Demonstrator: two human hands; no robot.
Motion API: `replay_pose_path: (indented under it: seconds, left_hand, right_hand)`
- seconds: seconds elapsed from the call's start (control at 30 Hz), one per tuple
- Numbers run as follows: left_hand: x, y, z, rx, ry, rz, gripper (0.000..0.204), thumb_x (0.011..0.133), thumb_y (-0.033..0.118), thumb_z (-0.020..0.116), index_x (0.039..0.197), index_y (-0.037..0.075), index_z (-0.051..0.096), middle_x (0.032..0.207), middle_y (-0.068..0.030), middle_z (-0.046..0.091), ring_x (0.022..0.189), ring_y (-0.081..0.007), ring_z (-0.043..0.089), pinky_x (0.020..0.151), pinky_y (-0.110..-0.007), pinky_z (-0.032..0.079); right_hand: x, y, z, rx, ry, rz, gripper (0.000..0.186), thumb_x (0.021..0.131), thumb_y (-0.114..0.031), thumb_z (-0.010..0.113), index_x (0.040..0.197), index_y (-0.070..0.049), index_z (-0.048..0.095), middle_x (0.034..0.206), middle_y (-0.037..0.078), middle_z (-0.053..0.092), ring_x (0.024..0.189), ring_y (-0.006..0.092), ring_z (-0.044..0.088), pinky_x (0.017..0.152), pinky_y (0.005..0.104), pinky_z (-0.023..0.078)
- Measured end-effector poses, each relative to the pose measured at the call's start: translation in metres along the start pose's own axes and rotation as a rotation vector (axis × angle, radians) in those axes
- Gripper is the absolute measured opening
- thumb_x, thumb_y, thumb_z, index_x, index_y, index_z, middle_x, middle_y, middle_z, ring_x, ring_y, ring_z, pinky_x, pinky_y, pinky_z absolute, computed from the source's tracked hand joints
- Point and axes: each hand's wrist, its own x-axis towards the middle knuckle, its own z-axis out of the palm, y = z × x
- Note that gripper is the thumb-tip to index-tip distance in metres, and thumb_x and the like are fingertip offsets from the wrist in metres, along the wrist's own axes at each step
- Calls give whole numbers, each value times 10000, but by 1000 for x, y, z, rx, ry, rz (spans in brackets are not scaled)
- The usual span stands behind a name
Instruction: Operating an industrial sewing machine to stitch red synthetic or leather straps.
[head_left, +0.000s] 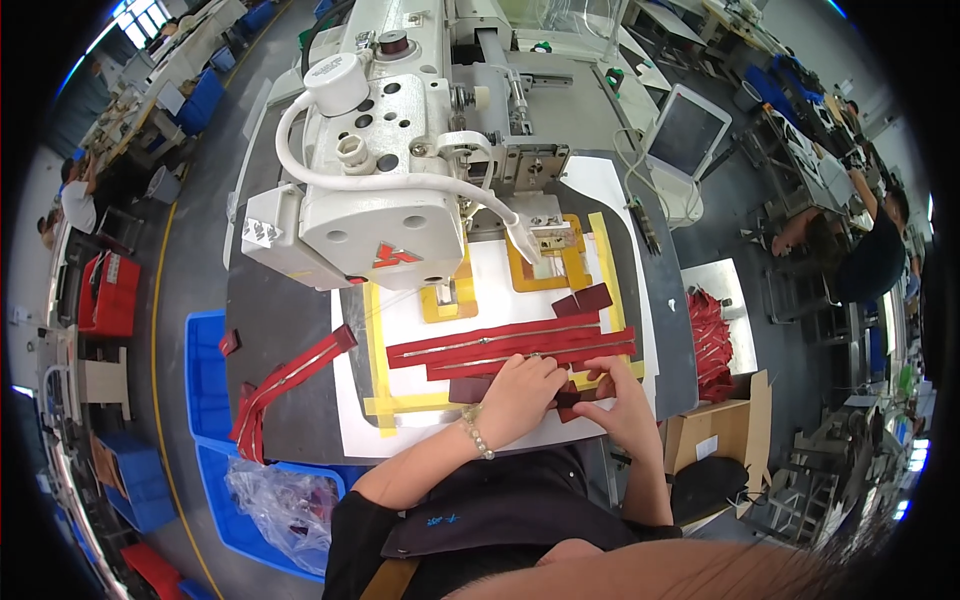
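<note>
Two red zippers [490, 345] lie side by side across the white sheet [405, 308] in front of the sewing machine [375, 230]. My left hand [522, 402] reaches over the nearer zipper with curled fingers. At its fingertips is a small dark red patch [567, 398]. My right hand [622, 405] meets it from the right, thumb and fingers bent around the same patch; the exact grip is partly hidden. Another dark red patch [468, 390] lies left of my left hand, and one more patch [583, 301] rests beyond the zippers at the right.
Yellow clamp frames [548, 268] sit under the machine head. More red zippers [285, 380] hang over the table's left edge, above blue bins [215, 470] with clear plastic. On the right are a pile of red zippers [708, 345], a cardboard box [715, 425] and a screen [688, 132].
</note>
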Motion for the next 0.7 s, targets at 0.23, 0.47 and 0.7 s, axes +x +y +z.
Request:
replay_pose_path:
  seconds: [0.23,0.47,0.7]
  left_hand:
    - [-26,-16,-42,-184,202,157,133,682,60,685,792,44,613,879,-69,635,771,-238,638,626,-328,528]
    - [-36,-48,-58,108,344,577,147,719,50,640,857,3,647,981,-149,657,901,-247,652,839,-367,545]
    - [-37,-63,-70,323,436,568,167,716,53,635,874,2,651,1003,-149,653,916,-259,653,836,-372,544]
  right_hand:
    - [26,0,23,628,-138,27,244,885,-53,532,1123,0,532,925,14,532,726,35,465,646,174,401]
    - [72,-13,39,617,-437,89,113,875,-103,622,897,7,611,748,24,625,624,36,566,538,171,430]
    - [102,-18,47,653,-589,199,110,874,-130,625,850,-26,596,684,12,614,554,43,553,486,163,406]
